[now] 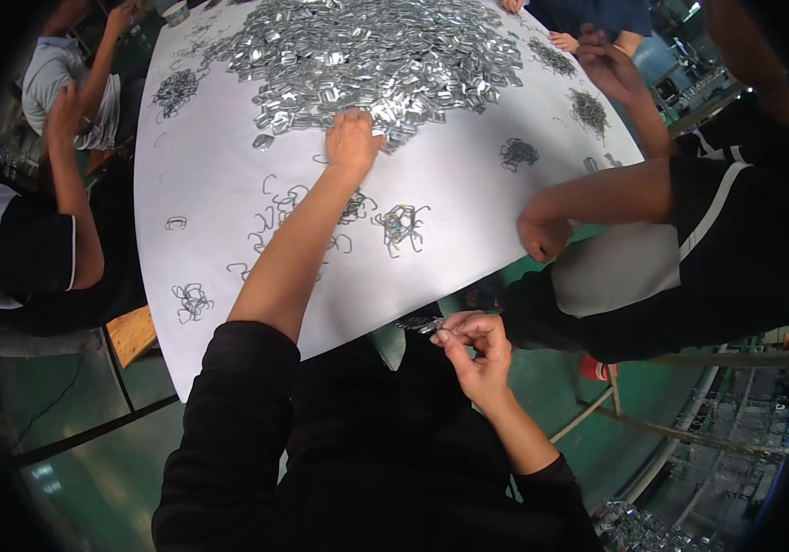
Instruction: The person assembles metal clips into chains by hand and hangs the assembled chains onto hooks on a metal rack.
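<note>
A broad heap of small, shiny metal buckles (367, 55) covers the far middle of the white table (450, 184). My left hand (353, 138) reaches to the heap's near edge, its fingers curled downward; what they hold, if anything, is hidden. Just off the table's front edge, my right hand (477, 350) is closed in a pinch, thumb against fingers. From that pinch a small cluster of dark, shiny metal pieces (420, 324) sticks out to the left. Bent wire loops (401, 227) lie in a tangle between my arms, with more wire pieces (275, 207) beside my left forearm.
Smaller piles of wire pieces lie at the near left (191, 302), far left (175, 92) and right (518, 154). A co-worker's forearm (597, 193) rests at the table's right edge. Another person (54, 230) sits at the left. A cup (176, 13) stands at the far left corner.
</note>
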